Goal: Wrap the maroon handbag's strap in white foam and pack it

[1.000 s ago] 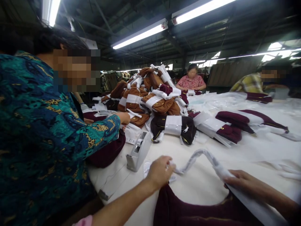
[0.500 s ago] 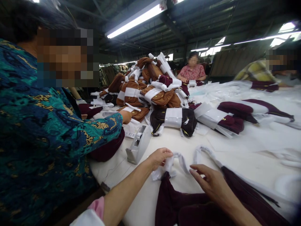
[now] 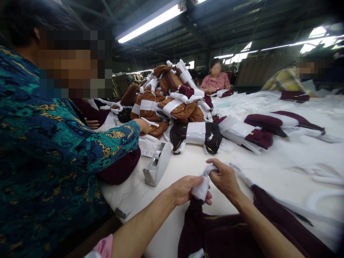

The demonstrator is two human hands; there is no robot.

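A dark maroon bag [image 3: 223, 233] lies in front of me at the table's near edge, with a gold-toned zipper line across it. My left hand [image 3: 189, 190] is closed around a white paper wrapping [image 3: 201, 189] at the bag's upper left corner. Just to the right, my right hand [image 3: 224, 177] pinches the white-wrapped strap [image 3: 211, 168] that rises out of that wrapping. Another white-wrapped length [image 3: 240, 173] runs behind my right hand to the bag's right part. My right forearm hides some of the bag.
A grey tape dispenser [image 3: 158, 165] stands left of my hands. Beyond it lie a black bag [image 3: 181, 134] with a white band, a pile of brown bags [image 3: 150, 104] and maroon bags [image 3: 258, 138]. A co-worker's patterned sleeve [image 3: 113, 143] reaches in from the left.
My left hand has closed around the white wrapping at the bag's corner. My right hand has moved up and left and now grips the wrapped strap.
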